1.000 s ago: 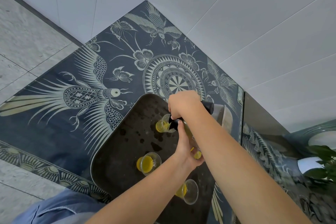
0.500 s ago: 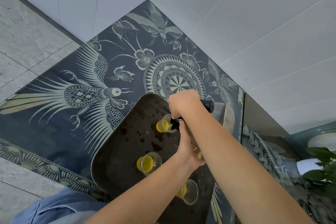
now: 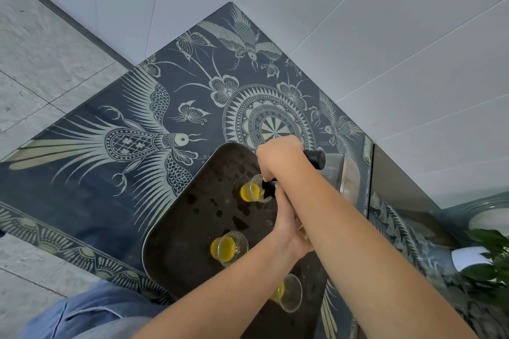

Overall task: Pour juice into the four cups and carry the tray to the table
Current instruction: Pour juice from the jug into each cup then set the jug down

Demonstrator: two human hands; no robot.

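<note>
**Both hands on the jug over the far cup**

Your right hand [image 3: 281, 157] is clenched round the black handle [image 3: 315, 159] of the jug [image 3: 334, 173], at centre frame. Your left hand [image 3: 289, 228], just below it, reaches up to the black spout [image 3: 268, 188]; its fingers are hidden, so you cannot tell what it grips. The spout sits at the rim of the far cup [image 3: 252, 191], which holds yellow juice. Two more cups with juice stand on the dark tray [image 3: 176, 228]: one [image 3: 228, 248] left of your left wrist, one [image 3: 287, 296] between your forearms, lower centre.
</note>
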